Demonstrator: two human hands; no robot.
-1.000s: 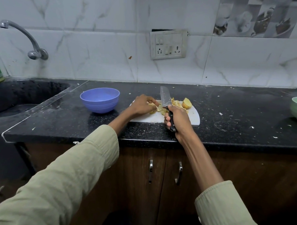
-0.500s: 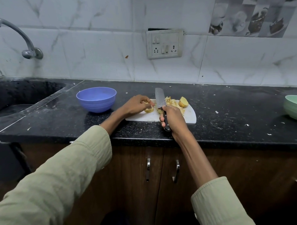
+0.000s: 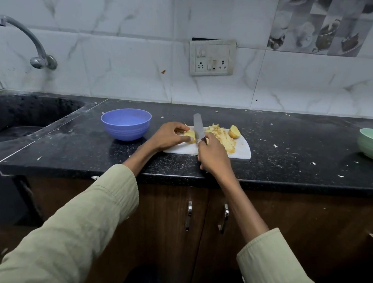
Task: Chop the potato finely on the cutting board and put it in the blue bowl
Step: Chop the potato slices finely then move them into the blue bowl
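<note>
On the white cutting board [image 3: 243, 151], the person's left hand [image 3: 167, 136] is pinching a potato piece [image 3: 190, 135] between curled fingertips and thumb, pinning it flat against the board, while the right hand [image 3: 212, 156] is wrapping its fingers round the handle of a knife [image 3: 197, 125], the handle itself hidden inside the fist. The blade is standing edge-down just beside the held piece, its tip pointing away toward the wall. Right of the blade a heap of chopped potato [image 3: 222, 136] is lying on the board, and a larger uncut chunk [image 3: 234, 131] is sitting at the far right corner. The blue bowl [image 3: 125, 123] is waiting on the dark counter [image 3: 287, 158] just left of the board, and it looks to be holding no potato yet. The potato is likely firm and dense but wet and slick on its cut faces, so the piece probably wants holding from above on its skin side, fingertips tucked back from the edge. The chopped bits, light and loose, would probably scatter if pushed carelessly; scooping them against the flat of the blade seems the safer way to carry them over.
</note>
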